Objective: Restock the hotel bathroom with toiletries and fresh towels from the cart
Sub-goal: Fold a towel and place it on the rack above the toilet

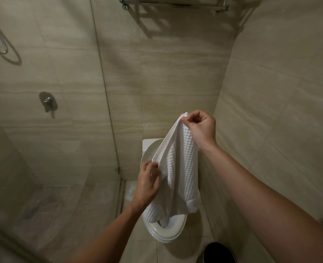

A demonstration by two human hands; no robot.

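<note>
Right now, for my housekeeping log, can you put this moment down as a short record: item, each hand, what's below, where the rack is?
item: white waffle towel, hanging unfolded
right hand: pinches the top corner
left hand: holds a side edge lower down
below: toilet, lid shut; whether the towel touches it is unclear
rack: metal rack, high on the wall ahead

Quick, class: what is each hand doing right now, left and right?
Left hand: gripping the white towel by its edge.
Right hand: pinching the towel's top corner.
</note>
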